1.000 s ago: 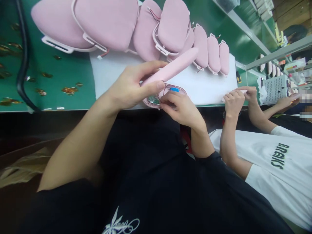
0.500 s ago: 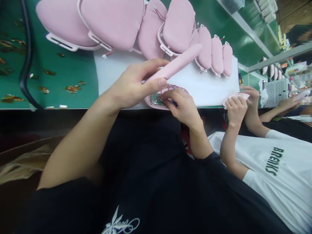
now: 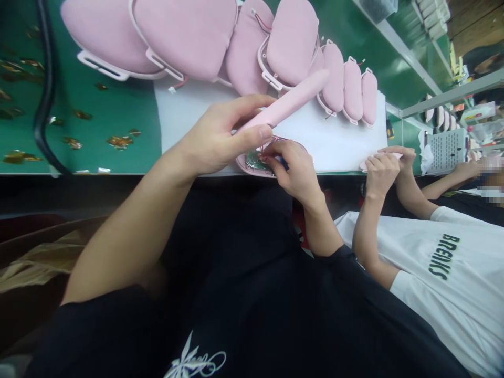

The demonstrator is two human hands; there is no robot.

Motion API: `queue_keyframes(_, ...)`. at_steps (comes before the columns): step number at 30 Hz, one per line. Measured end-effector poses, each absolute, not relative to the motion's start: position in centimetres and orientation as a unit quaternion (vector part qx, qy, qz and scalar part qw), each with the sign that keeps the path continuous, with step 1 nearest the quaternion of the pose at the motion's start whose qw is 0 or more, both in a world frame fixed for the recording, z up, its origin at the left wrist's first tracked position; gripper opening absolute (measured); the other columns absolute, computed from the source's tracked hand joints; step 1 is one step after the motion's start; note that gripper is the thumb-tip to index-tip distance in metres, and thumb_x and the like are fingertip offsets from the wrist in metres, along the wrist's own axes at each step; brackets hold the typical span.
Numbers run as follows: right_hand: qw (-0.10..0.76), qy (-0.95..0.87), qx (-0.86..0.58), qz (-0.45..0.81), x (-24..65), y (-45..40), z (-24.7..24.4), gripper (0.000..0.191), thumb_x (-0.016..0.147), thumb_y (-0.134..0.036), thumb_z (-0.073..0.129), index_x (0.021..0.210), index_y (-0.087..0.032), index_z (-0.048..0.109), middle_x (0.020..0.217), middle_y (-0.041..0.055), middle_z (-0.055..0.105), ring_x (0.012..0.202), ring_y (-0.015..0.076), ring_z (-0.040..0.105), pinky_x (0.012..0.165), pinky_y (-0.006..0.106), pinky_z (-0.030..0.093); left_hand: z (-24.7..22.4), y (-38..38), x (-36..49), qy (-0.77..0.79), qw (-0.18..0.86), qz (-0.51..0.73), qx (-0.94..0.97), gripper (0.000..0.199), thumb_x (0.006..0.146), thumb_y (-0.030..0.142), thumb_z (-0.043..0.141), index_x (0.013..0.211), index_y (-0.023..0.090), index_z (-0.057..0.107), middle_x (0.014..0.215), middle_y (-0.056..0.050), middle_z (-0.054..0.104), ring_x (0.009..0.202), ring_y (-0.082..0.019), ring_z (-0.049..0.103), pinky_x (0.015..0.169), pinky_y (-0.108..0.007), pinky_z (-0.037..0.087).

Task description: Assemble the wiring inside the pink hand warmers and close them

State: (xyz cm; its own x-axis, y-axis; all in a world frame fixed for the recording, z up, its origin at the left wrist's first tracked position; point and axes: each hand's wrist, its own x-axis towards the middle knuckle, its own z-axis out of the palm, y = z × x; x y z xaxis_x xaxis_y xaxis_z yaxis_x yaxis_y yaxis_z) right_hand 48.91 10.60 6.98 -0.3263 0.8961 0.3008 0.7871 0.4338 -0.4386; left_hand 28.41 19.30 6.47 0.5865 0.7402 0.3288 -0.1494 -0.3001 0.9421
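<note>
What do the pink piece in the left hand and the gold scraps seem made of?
Pink piece: matte, perhaps plastic or fabric-covered; shading is soft and even.
Gold scraps: probably shiny foil or metallic film; crinkled, with bright glints.

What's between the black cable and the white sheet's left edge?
Scattered gold scraps and small pale bits on the green surface, with a pink pad farther back; head view.

your right hand (image 3: 297, 168) hides part of the open pink casing (image 3: 244, 166), the ends of its red wires (image 3: 262, 151) are too small to make out, your left hand (image 3: 218, 137) covers the raised pink cover's lower end, the top edge crops the big pink piece (image 3: 183, 34), and you cannot read the printed sheet (image 3: 447, 147).
</note>
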Motion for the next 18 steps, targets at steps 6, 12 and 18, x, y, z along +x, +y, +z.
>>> queue_keyframes(6,0.237,-0.818,-0.519,0.076,48.5,10.7,7.3,0.012,0.109,-0.025,0.06,0.11,-0.018,0.07,0.104,0.0061,0.08,0.101,0.0227,0.071,0.097,0.037,0.055,6.3,19.2,28.5,0.215,0.552,0.411,0.693,0.08,0.095,0.08,0.063,0.144,0.017,0.067,0.111,-0.008,0.074,0.098,-0.024,0.065,0.083,-0.034,0.051)
queue_keyframes(12,0.171,-0.823,-0.541,0.042,47.7,10.5,7.9,0.017,0.11,-0.028,0.056,0.112,-0.017,0.07,0.103,0.0083,0.079,0.1,0.0268,0.069,0.094,0.041,0.056,6.4,18.9,28.5,0.207,0.545,0.416,0.698,0.077,0.098,0.078,0.061,0.143,0.016,0.067,0.11,-0.007,0.075,0.105,-0.026,0.066,0.092,-0.033,0.052)
queue_keyframes(18,0.068,-0.815,-0.575,0.026,45.9,10.8,9.3,0.025,0.11,-0.017,0.046,0.115,-0.012,0.07,0.104,0.0141,0.076,0.1,0.0295,0.068,0.096,0.044,0.055,5.6,18.6,29.0,0.219,0.551,0.424,0.684,0.07,0.097,0.073,0.064,0.145,0.021,0.067,0.125,-0.004,0.075,0.114,-0.025,0.068,0.099,-0.034,0.053)
